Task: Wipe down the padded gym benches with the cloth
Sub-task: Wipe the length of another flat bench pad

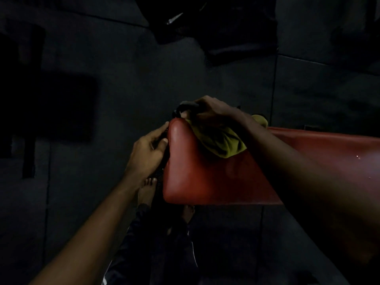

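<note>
Dark rubber floor mats (98,75) with thin seams fill nearly the whole view, and the light is very dim. At 12 o'clock a black mass of equipment (216,27) stands on the floor, too dark to make out. At 9 o'clock there is a flat black rectangle (61,108).

A red padded bench (216,177) runs from the middle of the view out to 3 o'clock. Its rounded end points toward 9 o'clock and its top shines faintly.

A yellow cloth (222,142) lies bunched on the bench top near the far corner of that end, just toward 1 o'clock from the centre. A second fold shows behind the right forearm.

The right grip (209,109) sits at the upper end of the cloth, fingers curled down and clutching the bunched fabric over the corner. A dark grey bit under the fingertips is unclear.

The left grip (148,149) is at the 9 o'clock side of the bench end. Its forefinger and thumb tip touch the end face, fingers bent. Whether it clasps the edge or only rests there, I cannot tell.

At 6 o'clock are dark trousers (164,254) with a white stripe and two bare feet (147,190) on the floor beside the bench end.
</note>
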### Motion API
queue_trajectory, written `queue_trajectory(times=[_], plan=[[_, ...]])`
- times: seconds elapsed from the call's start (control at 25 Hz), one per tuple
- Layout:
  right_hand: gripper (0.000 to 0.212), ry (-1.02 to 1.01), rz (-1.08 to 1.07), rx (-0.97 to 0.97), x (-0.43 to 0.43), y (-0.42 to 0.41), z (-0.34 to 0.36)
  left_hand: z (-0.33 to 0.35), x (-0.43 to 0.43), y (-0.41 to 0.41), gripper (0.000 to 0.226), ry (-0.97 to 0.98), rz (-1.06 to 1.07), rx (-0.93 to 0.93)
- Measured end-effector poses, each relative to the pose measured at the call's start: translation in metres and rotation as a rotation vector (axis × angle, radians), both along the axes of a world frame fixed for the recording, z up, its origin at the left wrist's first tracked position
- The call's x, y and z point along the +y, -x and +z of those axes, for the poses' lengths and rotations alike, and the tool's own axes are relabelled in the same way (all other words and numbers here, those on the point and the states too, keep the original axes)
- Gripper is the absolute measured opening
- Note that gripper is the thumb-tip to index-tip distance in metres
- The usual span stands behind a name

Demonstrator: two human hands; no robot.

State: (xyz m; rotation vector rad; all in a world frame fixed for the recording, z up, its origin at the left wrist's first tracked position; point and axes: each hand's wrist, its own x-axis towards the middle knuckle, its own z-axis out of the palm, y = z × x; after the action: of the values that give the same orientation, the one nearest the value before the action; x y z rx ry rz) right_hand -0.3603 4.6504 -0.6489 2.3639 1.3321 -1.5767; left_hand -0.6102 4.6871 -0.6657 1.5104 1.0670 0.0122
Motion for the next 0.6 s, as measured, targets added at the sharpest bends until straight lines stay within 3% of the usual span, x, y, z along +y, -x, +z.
queue_trajectory(times=[0.2,0.32,0.44,0.6], plan=[[0.045,0.028,0.076,-0.076,0.009,0.012,0.0,-0.006,0.008,-0.004,0.042,0.077,0.073,-0.056],[0.053,-0.009,-0.004,-0.099,-0.006,0.017,0.004,-0.005,0.007,-0.007,0.037,0.054,0.106,-0.087],[0.063,-0.106,-0.018,-0.252,-0.03,0.038,0.011,-0.007,0.009,-0.006,0.032,0.019,0.051,-0.07],[0.043,-0.269,-0.157,-0.414,-0.044,0.072,0.012,-0.017,0.031,-0.003,0.036,0.172,0.002,-0.123]])
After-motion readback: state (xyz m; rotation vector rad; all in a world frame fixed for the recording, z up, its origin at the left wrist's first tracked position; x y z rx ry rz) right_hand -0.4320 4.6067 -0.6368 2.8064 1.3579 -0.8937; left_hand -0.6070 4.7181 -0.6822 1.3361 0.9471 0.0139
